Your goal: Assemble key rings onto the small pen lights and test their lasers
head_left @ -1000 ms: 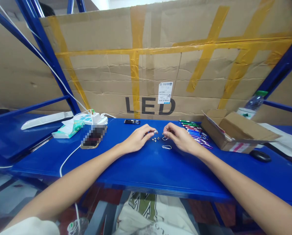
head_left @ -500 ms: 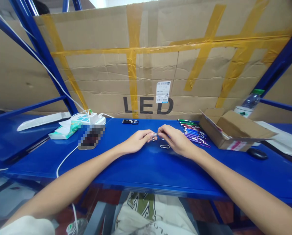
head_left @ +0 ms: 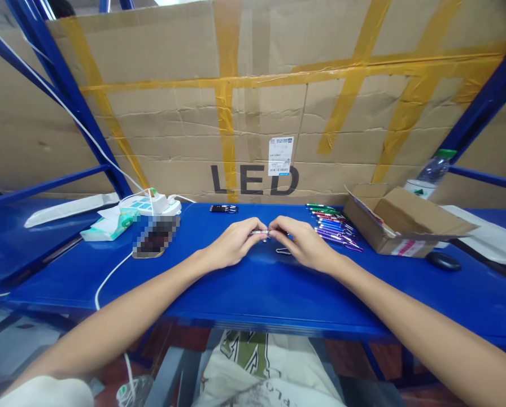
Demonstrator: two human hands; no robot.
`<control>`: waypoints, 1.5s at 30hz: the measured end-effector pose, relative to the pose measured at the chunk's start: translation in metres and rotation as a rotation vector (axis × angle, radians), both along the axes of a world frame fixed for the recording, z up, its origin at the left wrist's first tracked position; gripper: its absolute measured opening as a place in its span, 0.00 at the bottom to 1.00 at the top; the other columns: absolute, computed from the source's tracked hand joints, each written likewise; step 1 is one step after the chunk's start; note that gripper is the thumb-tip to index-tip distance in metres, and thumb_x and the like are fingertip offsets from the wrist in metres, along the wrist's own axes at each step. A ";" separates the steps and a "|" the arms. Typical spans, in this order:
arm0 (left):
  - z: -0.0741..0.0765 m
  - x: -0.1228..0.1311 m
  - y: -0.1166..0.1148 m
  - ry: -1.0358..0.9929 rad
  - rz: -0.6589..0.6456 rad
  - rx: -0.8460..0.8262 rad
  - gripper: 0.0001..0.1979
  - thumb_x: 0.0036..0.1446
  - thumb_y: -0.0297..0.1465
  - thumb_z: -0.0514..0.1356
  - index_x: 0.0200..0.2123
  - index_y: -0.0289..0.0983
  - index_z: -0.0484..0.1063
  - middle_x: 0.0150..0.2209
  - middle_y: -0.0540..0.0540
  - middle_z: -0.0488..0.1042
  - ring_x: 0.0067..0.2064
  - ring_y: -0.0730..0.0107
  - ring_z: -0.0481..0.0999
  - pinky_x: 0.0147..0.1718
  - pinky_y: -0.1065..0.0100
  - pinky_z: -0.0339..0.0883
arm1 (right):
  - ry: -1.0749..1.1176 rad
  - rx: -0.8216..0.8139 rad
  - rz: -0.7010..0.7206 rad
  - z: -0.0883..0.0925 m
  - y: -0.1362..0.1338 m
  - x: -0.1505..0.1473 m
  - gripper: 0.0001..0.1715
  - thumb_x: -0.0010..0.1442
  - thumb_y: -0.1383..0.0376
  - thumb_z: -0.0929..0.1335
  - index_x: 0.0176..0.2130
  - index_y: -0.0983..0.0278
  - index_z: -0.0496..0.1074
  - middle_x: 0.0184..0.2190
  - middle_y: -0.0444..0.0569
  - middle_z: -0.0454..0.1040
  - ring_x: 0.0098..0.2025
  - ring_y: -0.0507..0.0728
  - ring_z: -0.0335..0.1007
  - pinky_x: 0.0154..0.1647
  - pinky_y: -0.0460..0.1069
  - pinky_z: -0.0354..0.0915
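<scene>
My left hand (head_left: pixel 234 243) and my right hand (head_left: pixel 300 242) meet over the middle of the blue table (head_left: pixel 257 288). Both are closed in a pinch on a small metal tube (head_left: pixel 259 232) held between them, the left on its body, the right at its tip. A silver clip (head_left: pixel 283 251) lies on the table just below my right hand, partly hidden by it. A row of coloured metal tubes (head_left: pixel 333 226) lies to the right of my right hand.
An open cardboard box (head_left: pixel 399 223) stands at the right, with a water bottle (head_left: pixel 433 172) behind and a black mouse (head_left: pixel 440 260) in front. At the left are a phone (head_left: pixel 153 240), a power strip (head_left: pixel 153 204), a tissue pack (head_left: pixel 104 226) and a white cable. A taped cardboard wall backs the table.
My hands have come together from slightly apart and now both pinch the small tube. The small loose parts seen on the table before are now hidden under my hands.
</scene>
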State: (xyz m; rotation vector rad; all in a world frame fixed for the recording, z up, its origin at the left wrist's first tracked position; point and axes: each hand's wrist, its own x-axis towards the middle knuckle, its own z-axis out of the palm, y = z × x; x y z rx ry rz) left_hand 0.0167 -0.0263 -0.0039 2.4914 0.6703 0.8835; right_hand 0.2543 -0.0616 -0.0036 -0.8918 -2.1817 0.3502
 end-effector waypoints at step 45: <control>-0.004 -0.007 0.010 0.199 0.042 0.013 0.13 0.77 0.40 0.53 0.50 0.39 0.72 0.49 0.43 0.78 0.49 0.60 0.78 0.51 0.60 0.70 | -0.180 -0.026 -0.054 -0.008 0.013 0.007 0.11 0.76 0.57 0.65 0.46 0.58 0.75 0.42 0.51 0.78 0.44 0.61 0.73 0.48 0.56 0.66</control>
